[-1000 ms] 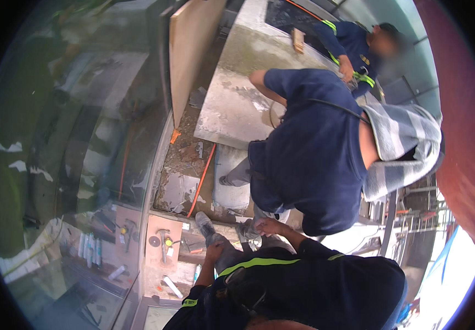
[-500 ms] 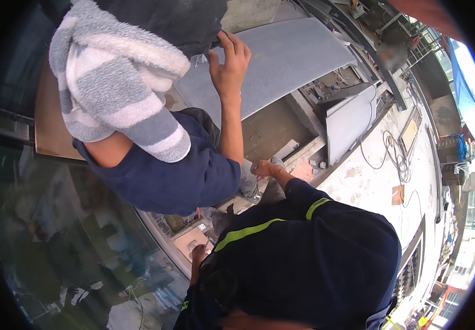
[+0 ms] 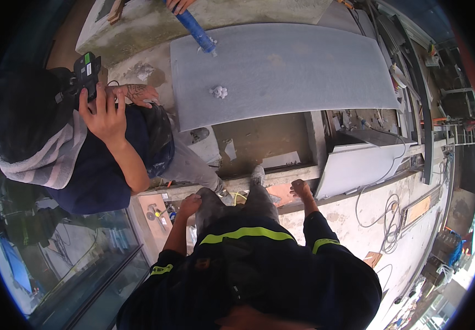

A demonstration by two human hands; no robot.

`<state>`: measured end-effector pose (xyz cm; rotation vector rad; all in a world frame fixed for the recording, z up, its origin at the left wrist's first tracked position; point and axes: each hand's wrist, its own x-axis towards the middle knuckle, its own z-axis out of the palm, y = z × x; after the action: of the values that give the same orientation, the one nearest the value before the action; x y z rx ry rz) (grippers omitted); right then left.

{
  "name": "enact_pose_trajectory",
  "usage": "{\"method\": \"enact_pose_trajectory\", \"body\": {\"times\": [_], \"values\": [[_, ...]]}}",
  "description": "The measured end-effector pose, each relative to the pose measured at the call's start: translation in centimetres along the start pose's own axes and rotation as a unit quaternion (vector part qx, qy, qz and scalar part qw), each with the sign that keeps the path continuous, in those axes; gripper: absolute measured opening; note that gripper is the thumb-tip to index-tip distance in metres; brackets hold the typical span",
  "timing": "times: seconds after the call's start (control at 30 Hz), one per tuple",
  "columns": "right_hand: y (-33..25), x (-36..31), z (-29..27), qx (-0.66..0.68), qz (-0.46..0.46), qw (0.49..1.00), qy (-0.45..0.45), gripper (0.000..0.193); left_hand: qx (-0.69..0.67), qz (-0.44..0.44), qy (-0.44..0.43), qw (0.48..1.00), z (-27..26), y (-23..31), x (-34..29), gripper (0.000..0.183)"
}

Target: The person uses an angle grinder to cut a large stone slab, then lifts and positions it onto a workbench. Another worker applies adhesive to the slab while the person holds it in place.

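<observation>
Now that the co-worker (image 3: 91,162), who half a second ago covered part of the large grey panel (image 3: 287,71), stands to its left, nearly all of that panel lies in view, so the white dab (image 3: 219,92) on it can be checked. A blue tube (image 3: 193,28), gripped by another person's hand (image 3: 179,5) beyond the panel's far edge, has come into sight, its tip over the panel. On the panel's near side, the wearer's right hand (image 3: 302,190) hangs loosely curled, released, beside a leaning pale board (image 3: 353,168); the left hand (image 3: 189,205) is at the left knee (image 3: 209,199), and whether it grasps anything cannot be told, its palm being hidden
</observation>
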<state>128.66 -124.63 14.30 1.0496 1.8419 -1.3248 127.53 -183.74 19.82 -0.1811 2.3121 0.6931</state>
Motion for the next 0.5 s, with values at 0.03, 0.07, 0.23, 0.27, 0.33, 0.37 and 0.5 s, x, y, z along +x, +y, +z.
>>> {"method": "enact_pose_trajectory", "body": {"times": [0.03, 0.07, 0.23, 0.27, 0.33, 0.37, 0.5], "values": [[1.2, -0.2, -1.5, 0.011, 0.011, 1.0, 0.002, 0.032, -0.121, 0.005, -0.019, 0.992, -0.6, 2.1, 1.2, 0.043], [2.3, -0.5, -2.5, 0.018, 0.038, 0.999, 0.019, 0.032, -0.229, 0.002, -0.043, 0.973, -1.1, 4.1, 2.4, 0.043], [4.4, -2.5, -4.5, 0.025, 0.114, 0.993, -0.024, 0.035, -0.145, -0.009, 0.028, 0.989, -2.8, 12.0, 8.8, 0.051], [3.9, -2.7, -4.3, 0.004, 0.104, 0.994, -0.037, 0.035, -0.128, -0.021, 0.05, 0.99, -3.1, 13.2, 9.9, 0.054], [2.1, -3.1, -4.1, -0.038, 0.075, 0.994, -0.063, 0.036, -0.246, -0.022, 0.042, 0.968, -3.6, 15.1, 11.7, 0.057], [0.8, -3.2, -3.9, -0.056, 0.076, 0.993, -0.067, 0.036, -0.236, -0.007, 0.056, 0.97, -3.7, 15.9, 12.6, 0.057], [-5.1, -3.6, -4.5, -0.044, -0.027, 0.997, -0.063, 0.034, -0.196, -0.006, 0.045, 0.98, -2.2, 16.7, 14.7, 0.055]]}}
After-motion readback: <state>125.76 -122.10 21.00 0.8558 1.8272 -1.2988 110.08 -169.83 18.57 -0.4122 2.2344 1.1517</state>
